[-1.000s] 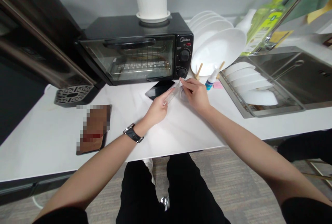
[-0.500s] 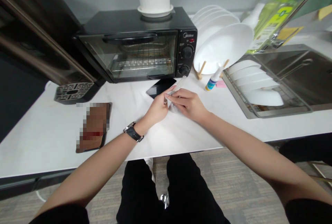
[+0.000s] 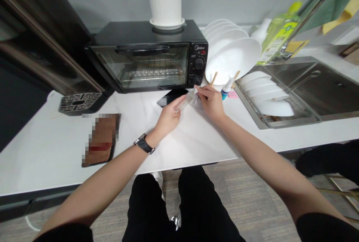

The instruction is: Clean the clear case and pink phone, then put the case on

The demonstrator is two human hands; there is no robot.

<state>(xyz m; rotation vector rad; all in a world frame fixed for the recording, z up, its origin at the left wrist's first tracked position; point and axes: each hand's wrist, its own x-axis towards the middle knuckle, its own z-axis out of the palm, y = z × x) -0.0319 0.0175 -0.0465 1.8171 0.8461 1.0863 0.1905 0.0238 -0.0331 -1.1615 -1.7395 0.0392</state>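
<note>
My left hand point(image 3: 168, 118) is closed on the lower end of a slim clear plastic piece point(image 3: 186, 101), which slants up to the right above the counter. With fingertips pinched together, my right hand point(image 3: 211, 103) holds its upper end. Whether it is a wrapper or a tube I cannot tell. Behind my left fingers lies a dark flat glossy device point(image 3: 171, 97), partly covered by the hand. Just past my right hand stands a small white-and-blue bottle point(image 3: 226, 89), its lower part partly hidden, beside a pink piece point(image 3: 232, 95).
A black toaster oven point(image 3: 146, 32) stands behind my hands, bearing a white pot point(image 3: 165, 0). White plates point(image 3: 231, 60) stand in a wooden rack. At right is the sink point(image 3: 333, 88) with bowls point(image 3: 263, 88). A blurred-out device point(image 3: 102, 141) lies left on the white counter point(image 3: 56, 152).
My right hand has moved up and right, away from my left, and more of the clear plastic shows between them. The camera view has shifted slightly.
</note>
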